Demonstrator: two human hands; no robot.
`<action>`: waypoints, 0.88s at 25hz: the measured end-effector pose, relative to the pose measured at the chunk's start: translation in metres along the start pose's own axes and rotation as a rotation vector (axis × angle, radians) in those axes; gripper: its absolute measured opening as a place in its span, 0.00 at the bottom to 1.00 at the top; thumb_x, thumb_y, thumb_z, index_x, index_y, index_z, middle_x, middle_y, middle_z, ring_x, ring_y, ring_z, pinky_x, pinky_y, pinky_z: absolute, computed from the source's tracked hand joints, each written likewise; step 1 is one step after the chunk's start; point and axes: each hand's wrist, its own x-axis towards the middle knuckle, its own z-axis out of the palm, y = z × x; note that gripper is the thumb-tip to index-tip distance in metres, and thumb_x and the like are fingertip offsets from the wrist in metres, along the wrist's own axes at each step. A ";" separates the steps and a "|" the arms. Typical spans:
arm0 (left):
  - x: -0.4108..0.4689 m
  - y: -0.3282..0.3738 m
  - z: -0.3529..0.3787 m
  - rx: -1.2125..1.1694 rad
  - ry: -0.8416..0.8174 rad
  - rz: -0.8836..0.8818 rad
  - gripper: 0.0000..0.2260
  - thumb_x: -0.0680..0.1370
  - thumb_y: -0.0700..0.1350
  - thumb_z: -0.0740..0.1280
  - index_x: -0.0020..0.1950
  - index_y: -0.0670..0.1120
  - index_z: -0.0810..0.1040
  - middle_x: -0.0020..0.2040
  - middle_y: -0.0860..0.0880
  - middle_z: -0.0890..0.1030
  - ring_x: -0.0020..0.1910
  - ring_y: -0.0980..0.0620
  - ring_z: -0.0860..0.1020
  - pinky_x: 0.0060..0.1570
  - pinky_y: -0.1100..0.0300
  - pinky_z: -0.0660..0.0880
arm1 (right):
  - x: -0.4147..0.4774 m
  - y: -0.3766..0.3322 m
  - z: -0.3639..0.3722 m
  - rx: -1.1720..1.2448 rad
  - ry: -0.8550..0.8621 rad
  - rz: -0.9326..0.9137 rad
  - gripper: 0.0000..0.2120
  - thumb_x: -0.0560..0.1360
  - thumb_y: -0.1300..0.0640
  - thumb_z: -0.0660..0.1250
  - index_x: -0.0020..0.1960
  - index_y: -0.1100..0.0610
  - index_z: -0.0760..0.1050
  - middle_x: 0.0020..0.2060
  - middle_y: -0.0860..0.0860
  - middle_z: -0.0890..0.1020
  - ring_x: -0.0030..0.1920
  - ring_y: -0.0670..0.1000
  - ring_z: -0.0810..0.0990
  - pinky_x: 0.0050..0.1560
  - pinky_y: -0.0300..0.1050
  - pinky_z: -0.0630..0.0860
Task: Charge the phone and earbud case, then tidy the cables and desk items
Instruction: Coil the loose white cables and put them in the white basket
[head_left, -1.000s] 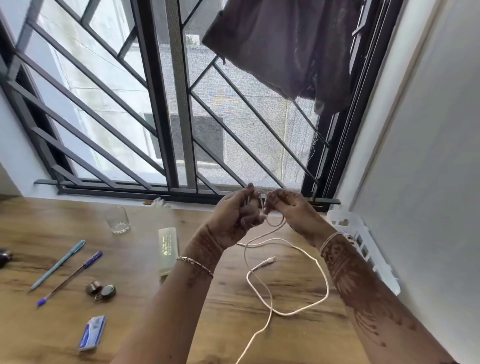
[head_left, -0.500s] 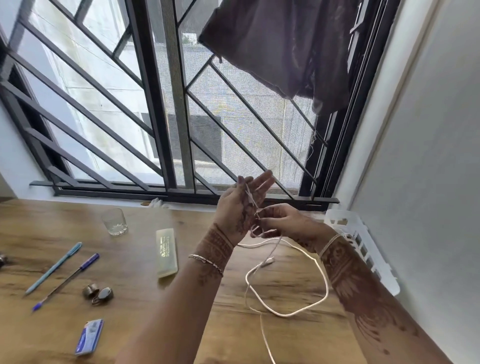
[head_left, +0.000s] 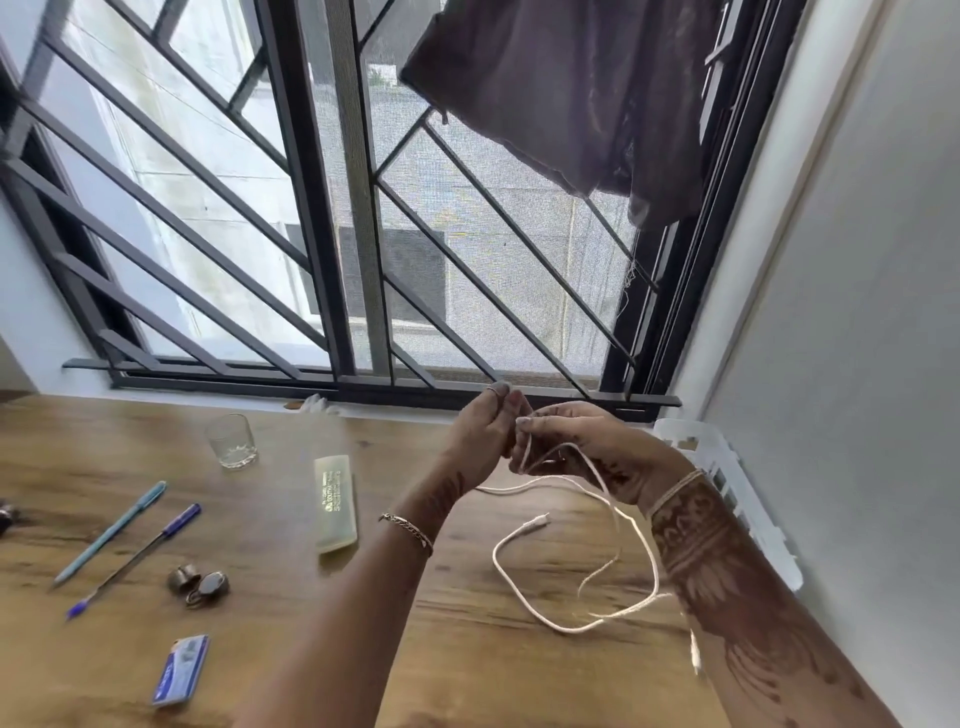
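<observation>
A thin white cable (head_left: 524, 605) hangs in loops from my two hands above the wooden desk (head_left: 291, 649). My left hand (head_left: 480, 434) is raised with its fingers closed around the cable's upper part. Close beside it, my right hand (head_left: 582, 447) pinches the same cable, with a loop draped over its fingers. One white plug end (head_left: 535, 522) lies near the desk surface below the hands. No phone or earbud case is visible.
On the desk's left lie two pens (head_left: 124, 540), a small glass (head_left: 231, 441), a pale flat case (head_left: 335, 501), two small metal pieces (head_left: 200, 584) and a blue card (head_left: 182, 670). A white basket (head_left: 727, 493) stands by the right wall. The barred window (head_left: 337, 208) rises behind.
The left hand's fingers have closed from spread open. The right hand has moved up close beside it. The cable's hanging loop has swung toward the right.
</observation>
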 end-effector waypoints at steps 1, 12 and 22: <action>-0.001 0.000 -0.001 -0.023 0.004 -0.024 0.13 0.82 0.45 0.56 0.38 0.47 0.70 0.27 0.53 0.72 0.25 0.57 0.69 0.29 0.60 0.67 | -0.002 -0.003 -0.001 0.037 0.013 0.006 0.09 0.76 0.58 0.64 0.40 0.61 0.78 0.35 0.56 0.82 0.37 0.53 0.82 0.49 0.46 0.77; -0.003 0.028 -0.004 -0.349 -0.063 -0.139 0.22 0.82 0.55 0.52 0.37 0.43 0.74 0.27 0.46 0.69 0.21 0.54 0.67 0.25 0.61 0.76 | -0.005 -0.040 0.003 0.289 0.015 0.028 0.09 0.75 0.60 0.58 0.38 0.58 0.72 0.32 0.52 0.79 0.30 0.50 0.79 0.39 0.44 0.79; -0.001 0.035 -0.010 -0.727 -0.020 -0.231 0.21 0.80 0.55 0.58 0.29 0.50 0.60 0.21 0.55 0.56 0.18 0.59 0.54 0.17 0.69 0.59 | 0.001 -0.045 -0.003 0.655 0.010 -0.018 0.03 0.74 0.61 0.62 0.45 0.61 0.73 0.25 0.47 0.69 0.19 0.42 0.65 0.23 0.28 0.67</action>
